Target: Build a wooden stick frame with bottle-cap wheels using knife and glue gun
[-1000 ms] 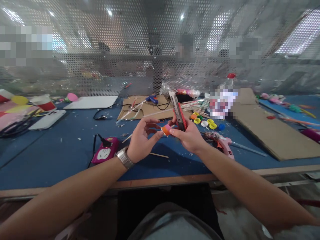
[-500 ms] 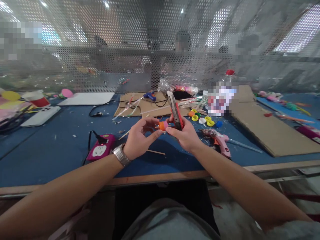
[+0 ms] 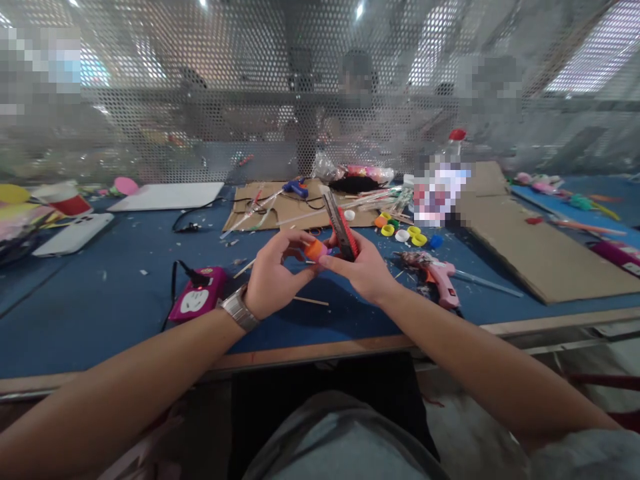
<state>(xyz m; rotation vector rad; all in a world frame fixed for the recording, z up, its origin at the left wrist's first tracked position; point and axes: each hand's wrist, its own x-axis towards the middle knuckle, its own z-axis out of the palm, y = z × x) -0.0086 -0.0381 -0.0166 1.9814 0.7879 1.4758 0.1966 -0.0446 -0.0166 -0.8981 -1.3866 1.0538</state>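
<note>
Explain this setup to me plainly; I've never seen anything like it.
There is no machine here: each grip is a person's bare hand. The view comes from one camera worn on that person's head, looking forward and down, so the forearms reach in from the bottom corners.

The left grip, with a metal band at the wrist, and the right grip meet around a small orange-and-pink piece. The right one also holds a red-and-black cutter knife, pointing up and away.

On the blue table lie small coloured caps, a pink glue gun and a cardboard sheet to the right, and a purple power socket to the left.
</note>
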